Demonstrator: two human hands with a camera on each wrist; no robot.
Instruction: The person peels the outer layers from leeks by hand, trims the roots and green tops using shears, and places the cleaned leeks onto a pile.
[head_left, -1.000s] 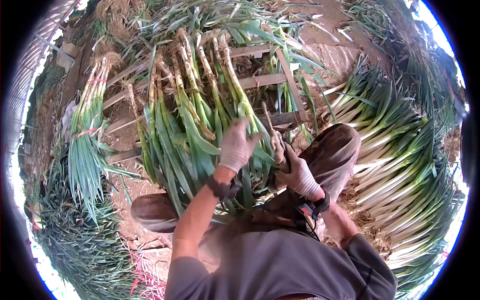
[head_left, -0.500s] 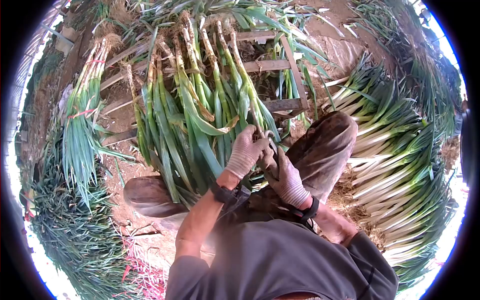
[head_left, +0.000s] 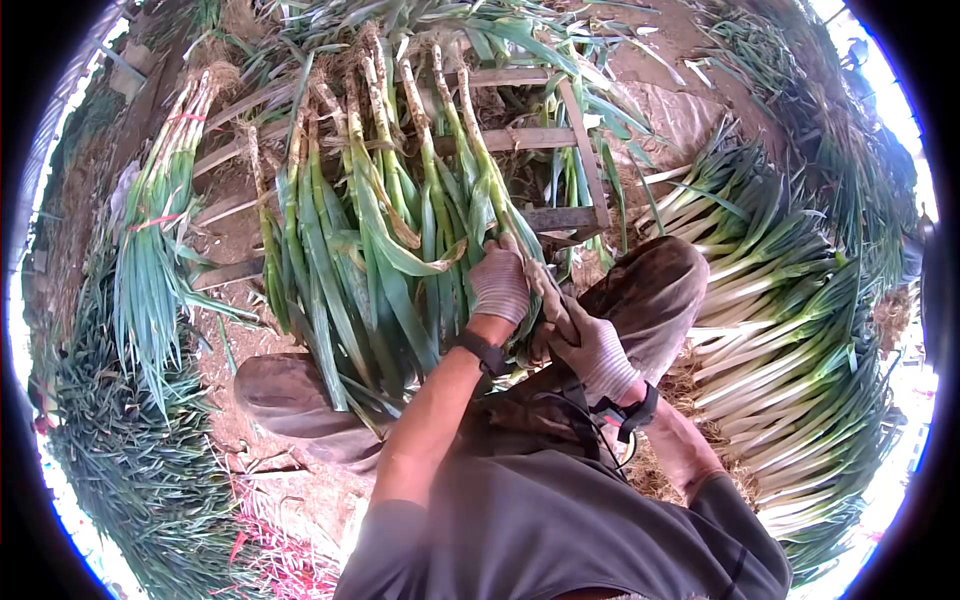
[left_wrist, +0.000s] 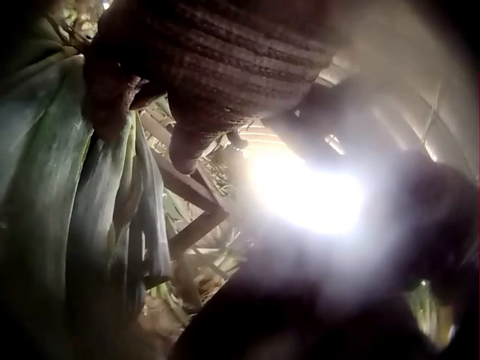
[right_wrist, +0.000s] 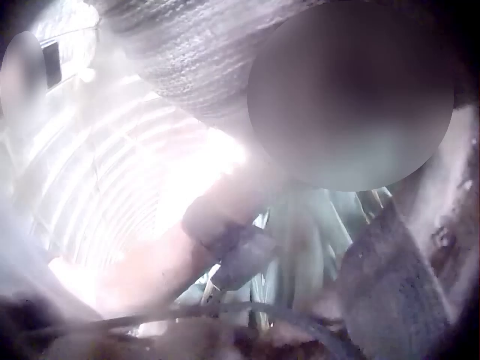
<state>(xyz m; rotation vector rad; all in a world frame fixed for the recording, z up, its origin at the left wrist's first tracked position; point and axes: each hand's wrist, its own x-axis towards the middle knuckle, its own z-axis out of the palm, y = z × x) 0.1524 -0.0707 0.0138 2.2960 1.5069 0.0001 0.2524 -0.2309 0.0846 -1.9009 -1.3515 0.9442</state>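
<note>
Striped work gloves cover both hands. The left hand [head_left: 500, 285] has its fingers curled at the upper leaves of the rightmost green onion [head_left: 484, 165] in the row before the person. In the left wrist view, gloved fingertips [left_wrist: 111, 112] press at broad green leaves [left_wrist: 45, 187]. The right hand [head_left: 600, 360] grips a long, thin grey-brown tool [head_left: 545, 285], its far end pointing up and left beside the left hand. What kind of tool it is, I cannot tell. Several unpeeled green onions [head_left: 330, 230] lie roots away, their leaves hanging toward the lap.
The onions lean on a wooden slatted rack [head_left: 530, 138]. A pile of white-stemmed onions [head_left: 780, 350] lies to the right, roots toward the person. At left are a tied bundle [head_left: 155, 240], a heap of leaves [head_left: 130, 470] and pink-red ties [head_left: 285, 545]. Bent knees [head_left: 660, 290] flank the work.
The left hand came down from over the leaves to the tool's shaft, then shifted up to the rightmost onion. The right hand keeps its grip on the tool, which has swung slightly.
</note>
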